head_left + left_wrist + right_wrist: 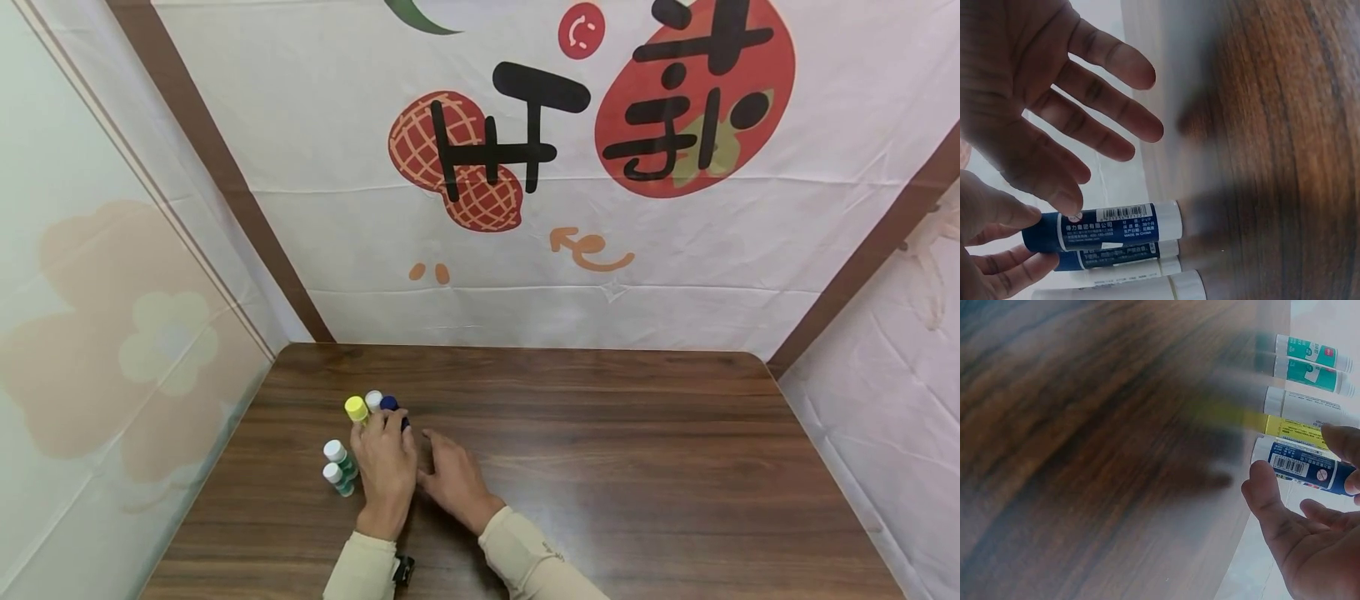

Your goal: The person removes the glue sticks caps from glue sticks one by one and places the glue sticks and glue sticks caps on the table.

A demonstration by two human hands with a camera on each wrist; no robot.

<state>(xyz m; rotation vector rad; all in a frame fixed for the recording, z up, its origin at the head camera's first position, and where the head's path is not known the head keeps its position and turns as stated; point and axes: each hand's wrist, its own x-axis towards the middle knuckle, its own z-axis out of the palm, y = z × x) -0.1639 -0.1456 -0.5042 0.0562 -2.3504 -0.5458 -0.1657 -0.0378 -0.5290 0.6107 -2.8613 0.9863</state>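
My left hand (386,467) reaches over a row of upright glue sticks on the table. Its fingers pinch the dark blue cap of a blue glue stick (1122,222) with a white base. A second blue glue stick (1119,255) stands right beside it. Past these stand a yellow-capped glue stick (356,407) and a white-capped one (373,400), partly behind my left fingers. My right hand (453,479) is just to the right, fingers spread and palm turned toward the row. One of its fingertips comes right at the held stick's base in the right wrist view.
Two teal glue sticks with white caps, a taller one (339,454) and a shorter one (337,479), stand left of my left hand. The brown wood-grain table (637,467) extends to the right. A printed white cloth (337,208) hangs behind its far edge.
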